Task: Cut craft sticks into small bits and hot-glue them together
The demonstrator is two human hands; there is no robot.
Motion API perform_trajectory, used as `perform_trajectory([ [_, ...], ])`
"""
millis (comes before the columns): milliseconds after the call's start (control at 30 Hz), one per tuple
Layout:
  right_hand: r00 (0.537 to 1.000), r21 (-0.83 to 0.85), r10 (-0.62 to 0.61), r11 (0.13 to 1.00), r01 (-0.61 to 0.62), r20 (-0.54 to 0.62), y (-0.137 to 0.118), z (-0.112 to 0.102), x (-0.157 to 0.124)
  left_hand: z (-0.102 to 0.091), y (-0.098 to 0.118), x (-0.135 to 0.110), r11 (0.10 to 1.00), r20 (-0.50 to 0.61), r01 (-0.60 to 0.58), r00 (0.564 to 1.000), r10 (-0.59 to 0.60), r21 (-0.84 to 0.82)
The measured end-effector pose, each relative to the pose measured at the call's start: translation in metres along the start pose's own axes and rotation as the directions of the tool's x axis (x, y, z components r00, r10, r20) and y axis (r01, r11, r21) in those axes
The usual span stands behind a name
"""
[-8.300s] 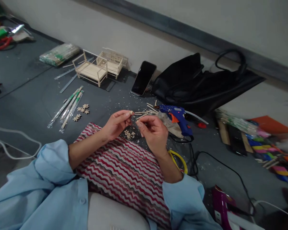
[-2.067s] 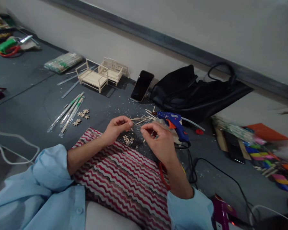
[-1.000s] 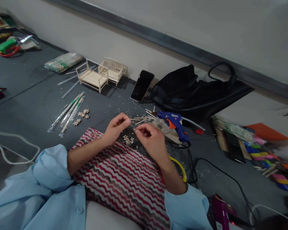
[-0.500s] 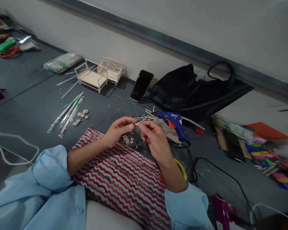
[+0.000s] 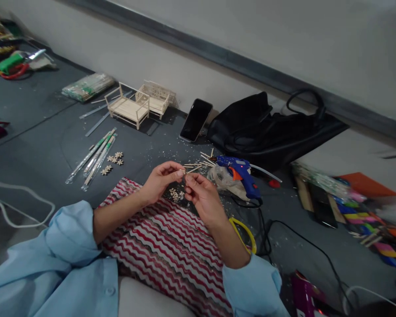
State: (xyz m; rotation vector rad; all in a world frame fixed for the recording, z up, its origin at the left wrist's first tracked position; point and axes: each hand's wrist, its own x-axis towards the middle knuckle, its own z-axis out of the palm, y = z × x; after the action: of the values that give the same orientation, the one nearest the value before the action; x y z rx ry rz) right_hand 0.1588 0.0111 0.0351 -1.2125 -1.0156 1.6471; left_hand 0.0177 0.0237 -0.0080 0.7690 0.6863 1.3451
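Note:
My left hand (image 5: 161, 181) and my right hand (image 5: 200, 197) meet fingertip to fingertip above the grey floor, both pinched. Between the fingertips is a tiny pale wooden piece (image 5: 184, 172), too small to make out clearly. Just below them lies a small heap of wooden flower cut-outs (image 5: 176, 194) at the edge of a red and white zigzag cushion (image 5: 171, 251) on my lap. Loose wooden sticks (image 5: 196, 166) lie just beyond my fingers. A blue hot glue gun (image 5: 241, 174) rests to the right of the sticks.
Two miniature stick benches (image 5: 137, 104) stand by the wall, with a black phone (image 5: 196, 119) and black bag (image 5: 270, 127) to their right. Wrapped sticks (image 5: 94, 157) and wooden flowers (image 5: 114, 160) lie left. Coloured sticks (image 5: 366, 211) and cables (image 5: 303, 237) are at right.
My right hand has moved left from near the glue gun until its fingertips meet those of my left hand. My left hand has stayed pinched in nearly the same place.

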Motion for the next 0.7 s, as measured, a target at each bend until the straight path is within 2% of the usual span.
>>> perform_trajectory([
  [67,0.992,-0.270,-0.129,0.955,0.120,-0.013,-0.014,-0.004,-0.011,-0.001,0.005,0.003,0.999,0.011,0.008,1.000,-0.008,-0.051],
  [100,0.972,-0.475,-0.234,0.855,0.207,0.003,-0.024,-0.008,-0.019,-0.002,0.008,0.004,0.997,0.014,0.010,1.000,-0.009,-0.075],
  [133,0.930,-0.655,-0.367,0.697,0.292,0.024,-0.034,-0.013,-0.028,-0.003,0.010,0.005,0.995,0.009,0.011,1.000,-0.010,-0.097],
  [167,0.858,-0.793,-0.512,0.514,0.327,0.022,-0.045,-0.019,-0.037,-0.004,0.011,0.006,0.993,-0.001,0.016,1.000,-0.016,-0.118],
  [200,0.765,-0.894,-0.644,0.343,0.287,-0.002,-0.055,-0.026,-0.046,-0.004,0.013,0.007,0.990,-0.011,0.025,1.000,-0.027,-0.137],
  [233,0.684,-0.959,-0.729,0.213,0.188,-0.027,-0.065,-0.035,-0.053,-0.005,0.013,0.007,0.987,-0.018,0.039,0.999,-0.042,-0.154],
  [267,0.647,-0.989,-0.761,0.127,0.070,-0.051,-0.072,-0.043,-0.058,-0.006,0.013,0.008,0.984,-0.022,0.053,0.998,-0.058,-0.168],
  [300,0.630,-0.996,-0.772,0.075,-0.040,-0.083,-0.077,-0.052,-0.060,-0.007,0.013,0.008,0.982,-0.023,0.067,0.997,-0.072,-0.178],
  [333,0.640,-0.991,-0.760,0.041,-0.127,-0.114,-0.080,-0.060,-0.060,-0.008,0.012,0.009,0.980,-0.021,0.078,0.996,-0.084,-0.184],
  [433,0.786,-0.975,-0.593,-0.015,-0.223,-0.171,-0.081,-0.077,-0.048,-0.010,0.009,0.009,0.977,-0.015,0.097,0.995,-0.102,-0.192],
  [500,0.854,-0.969,-0.474,-0.008,-0.247,-0.214,-0.078,-0.083,-0.036,-0.011,0.008,0.010,0.975,-0.011,0.101,0.994,-0.105,-0.196],
  [600,0.877,-0.960,-0.393,0.077,-0.269,-0.278,-0.079,-0.088,-0.024,-0.013,0.007,0.012,0.973,-0.003,0.104,0.994,-0.107,-0.206],
  [700,0.890,-0.958,-0.383,0.229,-0.170,-0.249,-0.082,-0.094,-0.020,-0.014,0.007,0.013,0.964,-0.006,0.127,0.991,-0.132,-0.235],
])
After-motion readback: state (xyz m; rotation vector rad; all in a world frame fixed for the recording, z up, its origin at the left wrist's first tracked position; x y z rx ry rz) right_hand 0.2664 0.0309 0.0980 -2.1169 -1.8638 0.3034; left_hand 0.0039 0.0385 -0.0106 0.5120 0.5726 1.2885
